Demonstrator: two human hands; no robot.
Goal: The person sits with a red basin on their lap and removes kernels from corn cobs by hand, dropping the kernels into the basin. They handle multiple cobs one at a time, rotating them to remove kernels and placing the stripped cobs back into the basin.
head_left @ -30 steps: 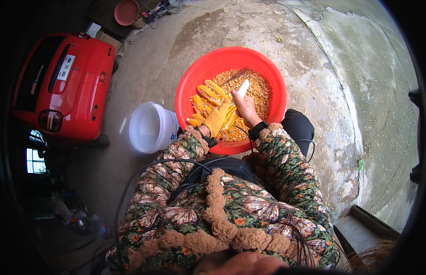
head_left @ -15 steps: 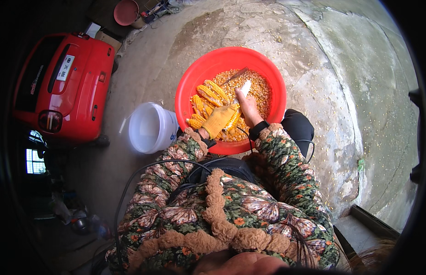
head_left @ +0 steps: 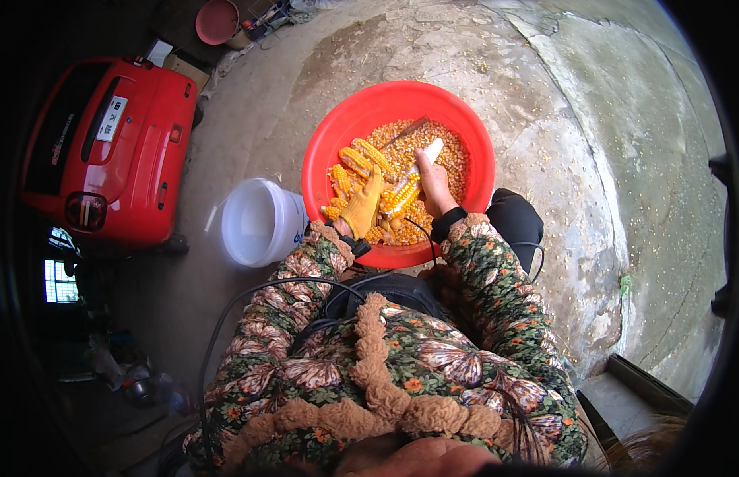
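A wide red basin [head_left: 321, 143] in front of me holds loose yellow corn kernels [head_left: 455, 155] and several corn ears [head_left: 358, 161], mostly heaped on its left side. My right hand [head_left: 435, 184], bare, is closed around a whitish stripped corncob [head_left: 434, 149] that pokes out past the thumb. Just left of that hand, a partly shelled ear [head_left: 403, 195] slants across the pile; whether the right fingers also grip it is hidden. My left hand [head_left: 364, 208], in a yellow glove, is over the ears with its fingers stretched out and nothing visible in it.
A white plastic bucket [head_left: 252, 222] stands left of the basin. Farther left is a red car [head_left: 119, 151]. Scattered kernels dot the concrete floor [head_left: 536, 135]. A black cable [head_left: 226, 334] loops across my lap. Another reddish basin [head_left: 217, 21] is at the far left.
My left hand has drawn back leftward off the partly shelled ear and straightened its fingers, uncovering the ear. My right hand, with the white cob, has shifted slightly right.
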